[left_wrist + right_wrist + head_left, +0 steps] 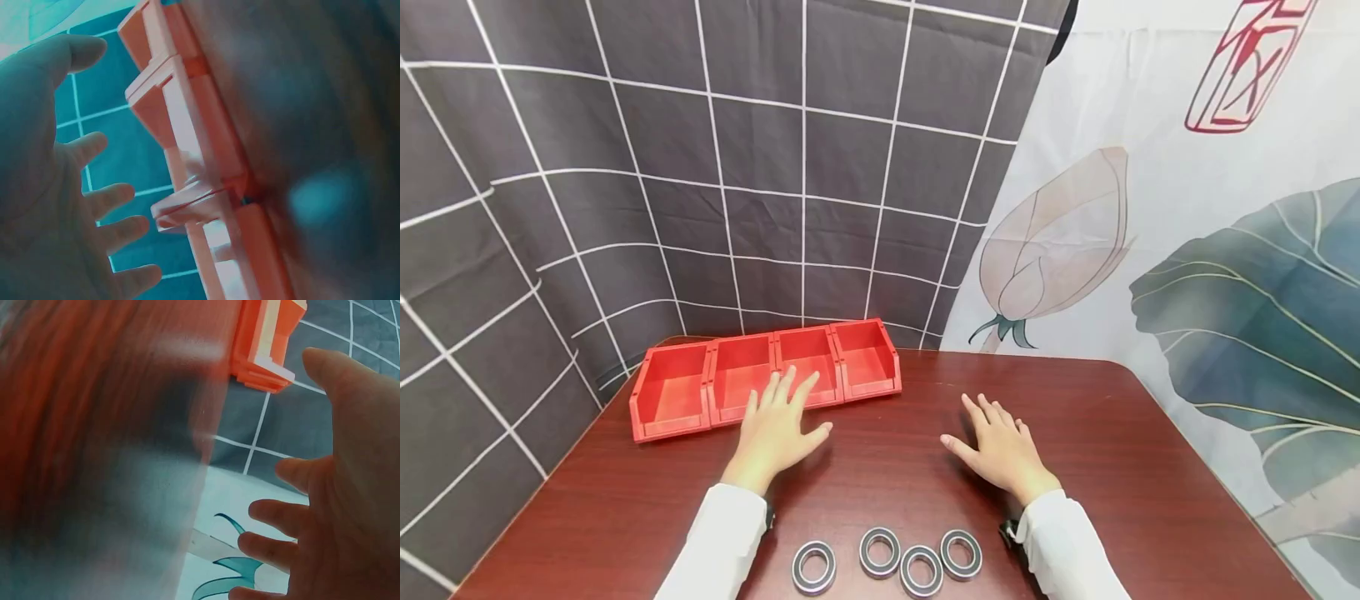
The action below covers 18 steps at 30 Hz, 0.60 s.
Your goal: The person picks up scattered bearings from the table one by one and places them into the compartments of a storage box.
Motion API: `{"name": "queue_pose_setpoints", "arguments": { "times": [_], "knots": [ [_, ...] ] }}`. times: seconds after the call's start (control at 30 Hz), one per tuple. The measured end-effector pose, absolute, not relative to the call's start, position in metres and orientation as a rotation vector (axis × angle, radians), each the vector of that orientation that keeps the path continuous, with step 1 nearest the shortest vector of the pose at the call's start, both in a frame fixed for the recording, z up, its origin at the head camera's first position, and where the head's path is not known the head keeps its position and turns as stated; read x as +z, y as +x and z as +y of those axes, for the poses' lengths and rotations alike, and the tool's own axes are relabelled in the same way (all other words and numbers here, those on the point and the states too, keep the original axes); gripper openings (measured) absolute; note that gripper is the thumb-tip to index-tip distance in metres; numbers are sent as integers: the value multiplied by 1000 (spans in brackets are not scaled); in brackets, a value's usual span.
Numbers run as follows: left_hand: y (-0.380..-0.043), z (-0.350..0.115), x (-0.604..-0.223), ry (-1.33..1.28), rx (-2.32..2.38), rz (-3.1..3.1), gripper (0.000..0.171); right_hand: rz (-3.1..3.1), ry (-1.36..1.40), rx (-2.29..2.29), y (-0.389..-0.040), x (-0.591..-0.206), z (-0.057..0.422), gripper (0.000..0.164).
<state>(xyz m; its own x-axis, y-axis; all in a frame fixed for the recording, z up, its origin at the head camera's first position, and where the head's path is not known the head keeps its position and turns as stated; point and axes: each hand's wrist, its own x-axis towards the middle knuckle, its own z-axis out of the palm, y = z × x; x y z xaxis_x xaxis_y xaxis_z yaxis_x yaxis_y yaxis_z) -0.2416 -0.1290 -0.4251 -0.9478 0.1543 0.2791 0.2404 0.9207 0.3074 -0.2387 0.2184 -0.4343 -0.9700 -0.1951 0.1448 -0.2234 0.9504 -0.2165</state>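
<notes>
"Logging hands first. Together or apart?"

"Well apart. Left hand [775, 437]: fingers spread, thumb out to the side. Right hand [1000, 454]: same, fingers fanned a bit closer together."

"Left one touching anything?"

"Head view puts its fingertips across the front of the red bins [741, 414]. Left wrist view has a gap between the fingertips and the bins. Actual contact, can't tell."

"Right hand?"

"Right of the bins, well clear of them. Can't tell how high it is above the table [1150, 500]."

"Bins, quick."

"Four in a row, side by side, at the back left of the table, row slightly angled, fronts facing the person."

"Metal rings?"

"Four, flat on the table between the forearms, at the bottom of head view. Leftmost ring [798, 570] lies apart. Second ring [865, 553], third ring [921, 591] and rightmost ring [975, 556] sit bunched, third one lowest; touching or just beside each other, can't tell."

"Ring finish?"

"Silvery rims, dark band, hole through the middle."

"Surroundings?"

"Table's reddish-brown wood. Dark grey curtain [842, 158] with white grid lines behind the bins, white cloth [1075, 100] with a printed bud and big leaf on the right. White sleeves [715, 546] on both arms, something black at each wrist, partly hidden."
</notes>
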Motion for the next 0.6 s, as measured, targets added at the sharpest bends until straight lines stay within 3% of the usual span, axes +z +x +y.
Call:
{"name": "queue_pose_setpoints", "arguments": {
  "times": [0.23, 0.6],
  "knots": [
    [-245, -148, -410, -238, -623, -2776, 83, -2987, 334, 416, -237, -434, 218, 81],
    [-249, -219, -393, 92, -914, -2731, 83, -2979, 430, 570, -238, -426, 222, 80]
  ]
}}
